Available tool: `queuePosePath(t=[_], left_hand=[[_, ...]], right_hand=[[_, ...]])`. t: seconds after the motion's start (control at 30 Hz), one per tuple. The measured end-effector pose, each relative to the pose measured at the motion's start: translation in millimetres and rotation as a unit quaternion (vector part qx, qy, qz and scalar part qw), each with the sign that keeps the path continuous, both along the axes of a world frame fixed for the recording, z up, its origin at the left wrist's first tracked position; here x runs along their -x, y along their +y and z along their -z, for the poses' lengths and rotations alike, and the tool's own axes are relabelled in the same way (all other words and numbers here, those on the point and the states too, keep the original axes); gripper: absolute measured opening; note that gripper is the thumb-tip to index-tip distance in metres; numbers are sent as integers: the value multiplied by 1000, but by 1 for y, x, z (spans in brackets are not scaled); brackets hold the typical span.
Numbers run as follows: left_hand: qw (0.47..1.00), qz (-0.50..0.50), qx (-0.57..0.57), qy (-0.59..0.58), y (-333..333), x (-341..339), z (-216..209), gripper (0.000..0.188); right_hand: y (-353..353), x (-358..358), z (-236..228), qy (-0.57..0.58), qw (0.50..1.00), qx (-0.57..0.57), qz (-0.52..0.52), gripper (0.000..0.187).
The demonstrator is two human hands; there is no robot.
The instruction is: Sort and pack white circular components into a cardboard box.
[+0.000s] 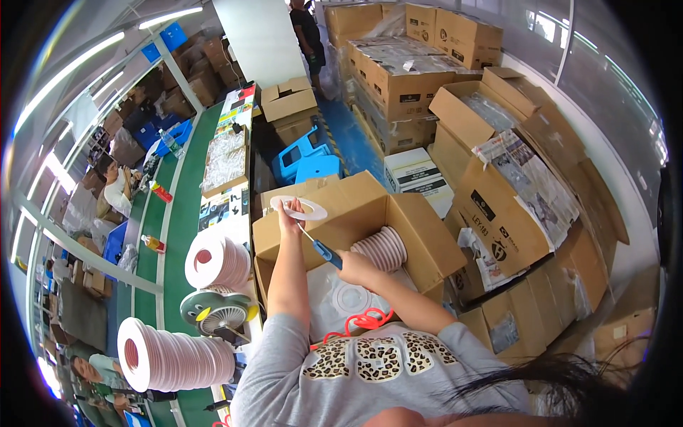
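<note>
My left hand [287, 220] holds up a flat white ring [318, 213] by its edge, above an open cardboard box [420, 238]. In my right hand [358, 269] is a blue air blow gun [327, 254], its thin metal nozzle slanting up to the ring beside my left fingers. A red coiled hose [366, 320] lies close to my body; where it joins the gun is hidden. Inside the box, a stack of white rings [380, 249] lies on its side against the wall. Clear plastic [324, 299] covers another round white piece [352, 297] near my forearms.
On the left, two white ring stacks [231, 262] [188, 359] flank a small fan [215, 313] beside a green conveyor [186, 178]. Cardboard cartons [491, 213] crowd the right. Ahead are blue plastic stools [313, 165]. People sit across the conveyor; another person [307, 35] stands far off.
</note>
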State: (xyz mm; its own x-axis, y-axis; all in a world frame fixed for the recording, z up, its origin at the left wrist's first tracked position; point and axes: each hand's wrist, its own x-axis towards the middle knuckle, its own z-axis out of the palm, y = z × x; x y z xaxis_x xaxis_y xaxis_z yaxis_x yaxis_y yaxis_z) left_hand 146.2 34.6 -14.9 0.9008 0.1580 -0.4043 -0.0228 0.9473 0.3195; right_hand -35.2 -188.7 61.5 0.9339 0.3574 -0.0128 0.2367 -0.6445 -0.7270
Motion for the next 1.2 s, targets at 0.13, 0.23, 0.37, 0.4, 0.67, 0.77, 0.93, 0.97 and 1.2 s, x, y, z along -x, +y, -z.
queuePosePath(t=[0.13, 0.23, 0.37, 0.4, 0.67, 0.77, 0.93, 0.97, 1.2], left_hand=[[992, 73, 4, -106, -2, 13, 0, 55], [990, 70, 48, -109, -12, 23, -4, 69], [993, 37, 30, -109, -18, 37, 3, 72], [993, 34, 19, -111, -17, 41, 7, 73], [981, 62, 18, -184, -30, 56, 30, 74], [979, 55, 51, -187, -29, 68, 31, 70], [988, 10, 14, -152, -19, 82, 32, 69], [986, 10, 22, -164, -16, 83, 31, 69], [988, -41, 43, -140, -1, 97, 26, 72]], right_hand=[[3, -6, -8, 2, 1000, 3, -6, 26], [5, -11, -9, 10, 1000, -5, -24, 24], [13, -15, -27, 49, 999, 4, -17, 23], [16, -16, -32, 58, 998, 16, -33, 22], [33, -50, -7, 37, 997, 59, -40, 26], [35, -54, -11, 64, 994, 84, -22, 29], [31, -58, -12, 62, 993, 96, 6, 29], [29, -59, -11, 73, 993, 91, 15, 29], [11, -62, 1, 100, 989, 105, 35, 27]])
